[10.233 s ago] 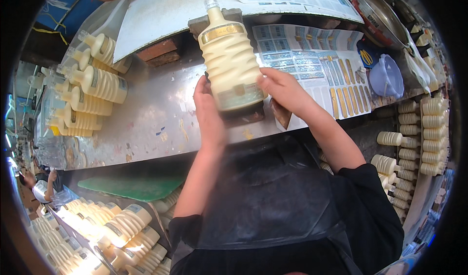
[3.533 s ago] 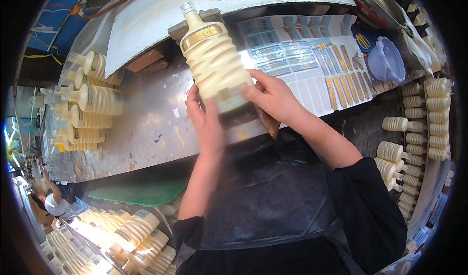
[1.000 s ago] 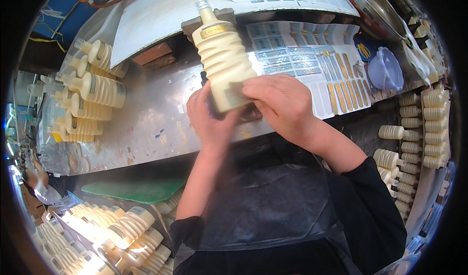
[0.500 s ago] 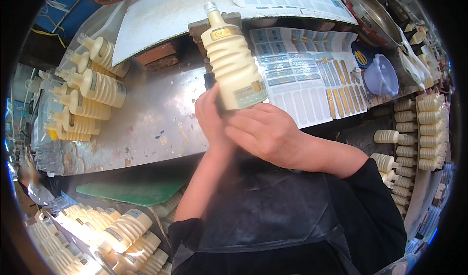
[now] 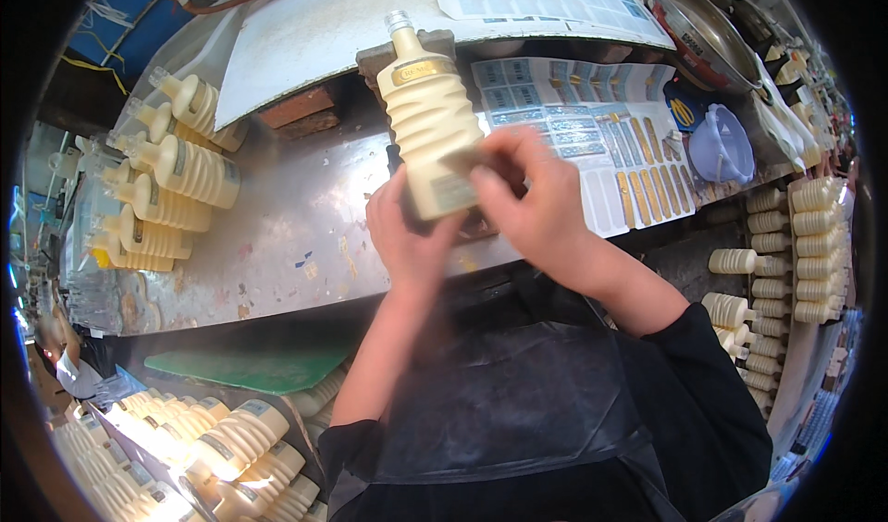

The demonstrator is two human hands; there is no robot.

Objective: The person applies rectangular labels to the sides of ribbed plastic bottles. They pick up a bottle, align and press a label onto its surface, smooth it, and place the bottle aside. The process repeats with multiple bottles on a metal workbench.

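A cream-coloured bottle (image 5: 430, 120) with a wavy, ridged body and a clear threaded neck leans against a dark block (image 5: 373, 58). It carries a gold label near its shoulder and a greyish, blurred label low on its body. My left hand (image 5: 402, 235) is closed round the bottom left of the bottle. At the lower right edge of the bottle, my right hand (image 5: 536, 184) is curled in a pinch, thumb and forefinger close to the label. Motion smears its fingertips, so anything between them is hidden.
Label sheets (image 5: 592, 143) with blue and gold strips lie right of the bottle, near a lavender bucket (image 5: 721, 143). Similar bottles (image 5: 190, 171) lie stacked on the metal bench (image 5: 277, 263) at left. More bottles (image 5: 240, 439) fill the lower left, others (image 5: 772, 291) the right.
My right hand has lifted from the bottle's base to its lower right side, its fingers going from stretched to pinched. The lower label looks different and more blurred now.
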